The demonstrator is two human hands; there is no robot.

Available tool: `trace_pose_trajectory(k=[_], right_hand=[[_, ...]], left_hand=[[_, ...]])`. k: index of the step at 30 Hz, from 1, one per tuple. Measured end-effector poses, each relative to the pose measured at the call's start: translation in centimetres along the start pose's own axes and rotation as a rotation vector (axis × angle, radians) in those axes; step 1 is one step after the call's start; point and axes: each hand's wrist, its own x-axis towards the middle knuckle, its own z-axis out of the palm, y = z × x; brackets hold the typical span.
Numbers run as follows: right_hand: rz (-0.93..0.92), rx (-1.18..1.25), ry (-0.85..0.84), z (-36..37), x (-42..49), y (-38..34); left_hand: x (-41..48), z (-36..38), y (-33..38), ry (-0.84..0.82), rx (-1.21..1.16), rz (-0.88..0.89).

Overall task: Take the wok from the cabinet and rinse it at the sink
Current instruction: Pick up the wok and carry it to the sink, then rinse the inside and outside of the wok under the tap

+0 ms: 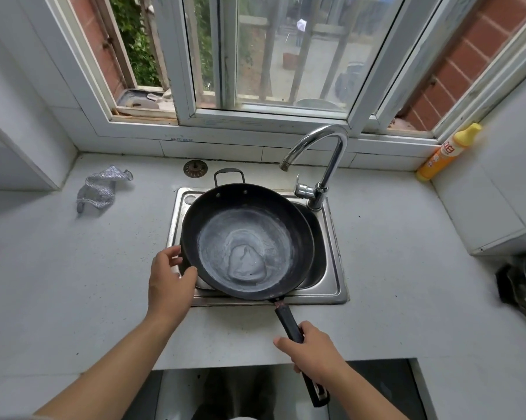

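A dark round wok point(246, 241) with a greyish worn inside lies over the steel sink point(331, 286), covering most of the basin. It has a small loop handle at the far side and a long dark handle point(289, 322) pointing toward me. My right hand point(313, 350) is closed around the long handle. My left hand point(170, 280) rests against the wok's left rim, fingers spread along the edge. The chrome faucet point(319, 165) arches behind the sink's right side, its spout above the wok's far right edge. No water is visible running.
A silver mesh scrubbing cloth point(99, 189) lies on the counter at the left. A sink strainer point(195, 168) sits behind the basin. An orange and yellow detergent bottle point(446, 153) leans in the right corner. A stove edge point(522, 286) shows at far right. A window runs behind.
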Motion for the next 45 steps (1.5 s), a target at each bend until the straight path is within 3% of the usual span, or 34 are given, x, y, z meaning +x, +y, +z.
trace_pose_trajectory(k=[8, 13, 18, 32, 37, 45], right_hand=[[0.02, -0.04, 0.137, -2.0, -0.5, 0.1], [-0.037, -0.046, 0.226, -5.2, 0.1, -0.4], [-0.131, -0.003, 0.26, -9.4, 2.4, -2.0], [-0.446, 0.082, 0.237, -18.9, 15.4, -10.8], [-0.513, -0.096, 0.258, -18.5, 18.2, -15.6], [-0.476, -0.384, 0.376, -17.1, 21.5, -18.4]], left_hand=[[-1.3, 1.9, 1.3, -0.16, 0.062, 0.198], [-2.5, 4.8, 2.6, -0.349, 0.091, 0.149], [-3.5, 8.2, 4.0, -0.42, 0.122, 0.115], [-6.7, 14.9, 5.8, -0.294, 0.233, 0.038], [-6.6, 14.9, 4.4, -0.241, 0.242, 0.025], [-4.9, 14.0, 3.1, -0.185, 0.181, -0.011]])
